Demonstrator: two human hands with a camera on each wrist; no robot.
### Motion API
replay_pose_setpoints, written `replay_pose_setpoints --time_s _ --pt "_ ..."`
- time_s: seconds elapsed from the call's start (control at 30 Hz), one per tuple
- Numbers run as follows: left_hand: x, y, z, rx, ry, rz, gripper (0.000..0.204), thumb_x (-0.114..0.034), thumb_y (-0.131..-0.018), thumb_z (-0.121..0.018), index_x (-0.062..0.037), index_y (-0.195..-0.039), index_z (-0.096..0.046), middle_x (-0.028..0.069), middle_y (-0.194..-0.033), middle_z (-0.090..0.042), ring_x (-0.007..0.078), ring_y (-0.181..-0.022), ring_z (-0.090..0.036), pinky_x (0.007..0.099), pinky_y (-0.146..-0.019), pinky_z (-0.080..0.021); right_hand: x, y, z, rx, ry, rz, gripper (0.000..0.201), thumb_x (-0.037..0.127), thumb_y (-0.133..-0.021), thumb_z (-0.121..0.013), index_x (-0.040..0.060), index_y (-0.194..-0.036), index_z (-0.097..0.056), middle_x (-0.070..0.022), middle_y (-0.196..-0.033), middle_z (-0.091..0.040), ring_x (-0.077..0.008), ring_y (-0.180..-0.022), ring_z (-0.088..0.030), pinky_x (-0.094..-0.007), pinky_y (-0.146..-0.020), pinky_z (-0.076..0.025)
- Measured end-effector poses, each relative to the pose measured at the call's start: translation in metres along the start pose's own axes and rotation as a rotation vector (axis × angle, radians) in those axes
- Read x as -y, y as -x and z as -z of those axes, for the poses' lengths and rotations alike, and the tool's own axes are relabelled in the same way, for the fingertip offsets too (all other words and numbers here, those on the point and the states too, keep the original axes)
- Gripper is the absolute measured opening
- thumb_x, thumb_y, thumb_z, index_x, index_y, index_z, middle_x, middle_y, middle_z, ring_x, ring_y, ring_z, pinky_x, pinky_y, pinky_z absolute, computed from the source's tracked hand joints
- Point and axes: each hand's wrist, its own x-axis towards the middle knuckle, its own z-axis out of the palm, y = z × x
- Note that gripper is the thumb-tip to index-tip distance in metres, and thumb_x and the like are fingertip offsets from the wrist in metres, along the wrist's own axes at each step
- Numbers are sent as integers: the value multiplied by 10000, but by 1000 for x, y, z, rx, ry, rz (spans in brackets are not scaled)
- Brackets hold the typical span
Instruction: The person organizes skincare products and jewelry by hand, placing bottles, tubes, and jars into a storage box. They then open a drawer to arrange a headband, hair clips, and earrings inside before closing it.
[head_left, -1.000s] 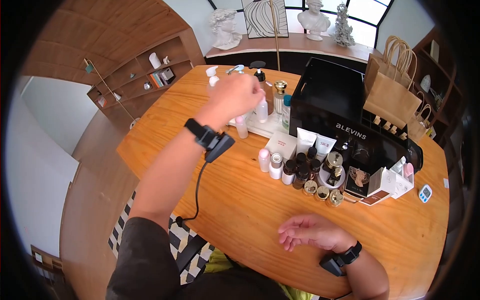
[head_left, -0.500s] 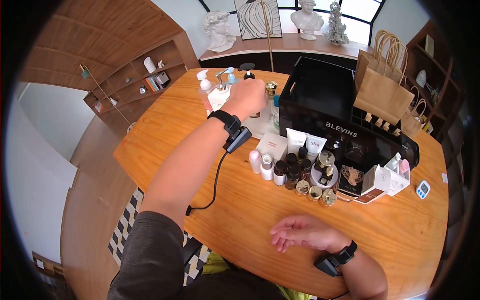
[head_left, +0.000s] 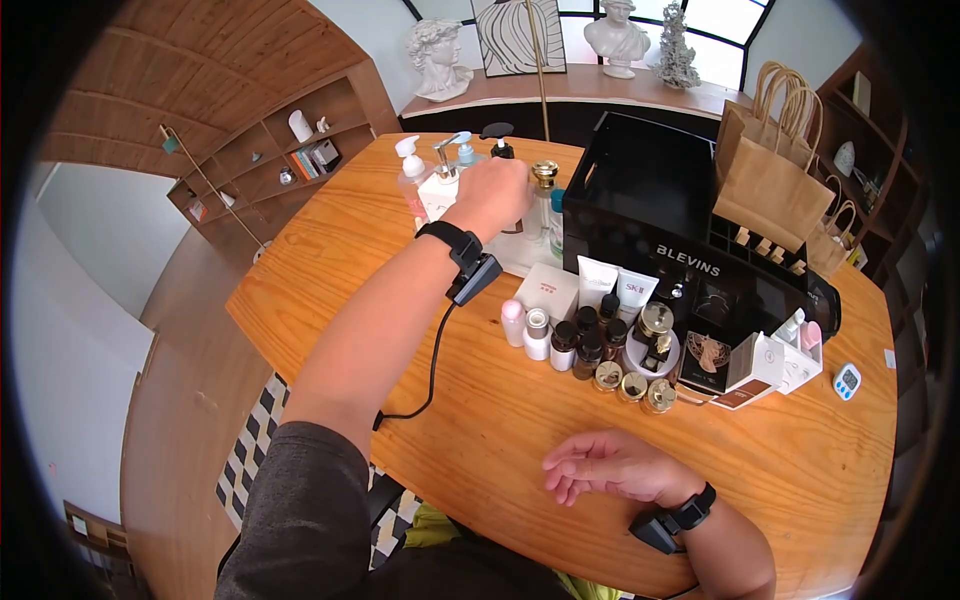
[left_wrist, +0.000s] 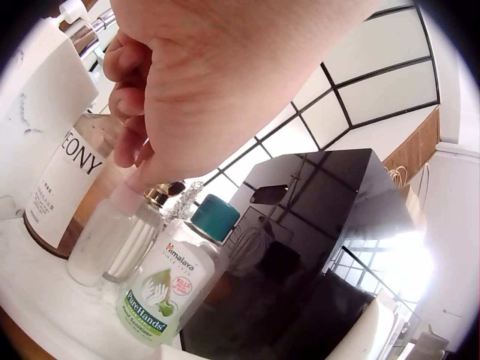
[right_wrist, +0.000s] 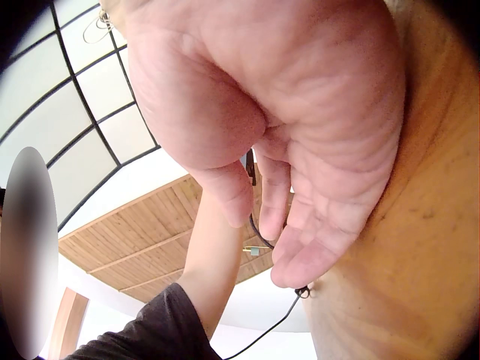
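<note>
My left hand [head_left: 492, 192] reaches to the back of the table. In the left wrist view its curled fingers pinch the pink cap [left_wrist: 127, 198] of a small clear bottle [left_wrist: 96, 247], upright on the white tray [left_wrist: 45, 307]. Beside that bottle stand the amber PEONY bottle [left_wrist: 60, 184], a gold-capped bottle [left_wrist: 137, 244] and a teal-capped sanitizer bottle [left_wrist: 169, 281]. My right hand [head_left: 615, 468] rests at the near side of the table, fingers loosely bent, with nothing in it, as the right wrist view also shows.
A black BLEVINS case [head_left: 650, 200] stands right of the tray, with paper bags [head_left: 775, 185] behind it. Before it are several dark-capped bottles [head_left: 588, 350], white tubes [head_left: 635, 290], gold-lidded jars [head_left: 633, 387] and boxes [head_left: 752, 370]. A small timer [head_left: 847, 381] lies far right.
My left hand has moved right and settled lower, with the pink-capped bottle now among the others on the tray. The head view has shifted slightly. My right hand keeps its loose pose.
</note>
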Motion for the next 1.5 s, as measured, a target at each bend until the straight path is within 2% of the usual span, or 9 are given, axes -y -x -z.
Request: replay_pose_setpoints --time_s 0.1,0.17,0.27,0.43,0.5,0.6,0.9,1.23,1.5 --pt "1 7 8 18 22 18 237 -272 -929 -680 -108 -1021 -825 190 -862 -765 388 -845 -744 502 -774 -587 0 0 0 -2 4 0 361 213 -1081 -667 4 -1372 -628 -111 -1203 -710 -207 -1072 -706 -352 -949 -574" --pt "7 18 14 -81 106 -58 259 -309 -942 -693 -112 -1056 -817 171 -868 -771 375 -853 -746 494 -779 -583 0 1 1 -4 -1 0 360 210 -1080 -668 4 -1372 -628 -112 -1204 -709 -208 -1072 -705 -353 -949 -573" --pt "9 43 46 -91 87 -40 282 -330 -940 -709 -113 -1088 -811 156 -875 -778 359 -856 -751 484 -778 -584 -1 0 2 4 -26 -1 365 202 -1078 -670 -2 -1377 -624 -115 -1208 -708 -210 -1072 -705 -351 -949 -573" --pt "45 70 51 -65 56 2 301 -344 -933 -726 -91 -1065 -824 148 -871 -787 351 -847 -759 466 -772 -588 1 0 1 -11 -7 -21 365 193 -1081 -661 -14 -1380 -620 -129 -1214 -706 -223 -1071 -708 -359 -947 -576" --pt "51 80 53 107 104 119 302 -351 -927 -732 -88 -1039 -829 152 -890 -789 348 -861 -759 452 -778 -589 2 0 1 -14 -1 -23 359 189 -1083 -657 -14 -1377 -622 -132 -1213 -707 -225 -1069 -709 -361 -947 -576" --pt "58 86 48 189 69 131 304 -364 -917 -740 -94 -1028 -828 156 -911 -789 340 -874 -756 445 -794 -589 4 1 -1 -29 -2 -32 347 180 -1086 -650 -15 -1371 -625 -136 -1211 -709 -229 -1066 -711 -363 -948 -577" --pt "68 85 28 305 73 113 262 -337 -889 -745 -121 -1015 -824 139 -938 -790 324 -921 -752 433 -830 -585 4 2 -3 -52 -31 -18 297 136 -1090 -628 -22 -1341 -647 -149 -1189 -723 -247 -1047 -722 -365 -931 -583" --pt "42 78 49 277 176 159 331 -338 -847 -737 -55 -1005 -804 174 -877 -778 319 -877 -756 424 -810 -583 5 1 -3 -24 -19 -28 341 179 -1081 -659 -10 -1364 -633 -127 -1210 -717 -216 -1067 -714 -355 -949 -576" --pt "13 37 34 191 189 19 313 -340 -855 -698 -71 -960 -818 181 -859 -772 361 -854 -747 463 -792 -578 4 2 -1 -32 -18 -42 349 182 -1085 -654 -10 -1375 -627 -129 -1215 -716 -221 -1063 -715 -351 -942 -576"
